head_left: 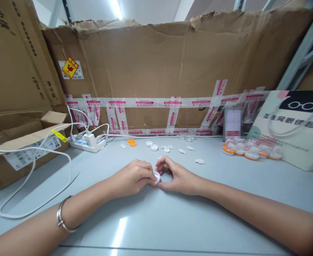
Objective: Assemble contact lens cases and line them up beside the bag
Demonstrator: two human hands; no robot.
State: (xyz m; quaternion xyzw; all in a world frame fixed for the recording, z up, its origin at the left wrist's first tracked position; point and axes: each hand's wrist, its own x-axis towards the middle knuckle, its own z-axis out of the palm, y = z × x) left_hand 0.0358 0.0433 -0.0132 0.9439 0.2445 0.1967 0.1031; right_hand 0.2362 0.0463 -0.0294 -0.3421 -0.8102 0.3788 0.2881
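Observation:
A small white round cup [157, 176] with an orange edge beneath it stands at the middle of the table, between my hands. My left hand [139, 176] pinches it from the left, its fingers pressed at the cup's rim and inside. From the right, my right hand [174, 176] curves round it, thumb at the lower edge and fingertips at the back. Beyond my hands lie two white rings [153, 147], two orange rings [131, 142], small clear pieces [123, 145] and several white toothed pieces [166, 149]. Part of the cup is hidden by my fingers.
At the right, clear-topped pieces with orange and white bases [251, 153] cluster before a phone [233, 124] and a paper bag [292, 131]. A power strip [88, 143] with white cables and an open carton [1, 170] stand left. Cardboard [151, 64] walls the back.

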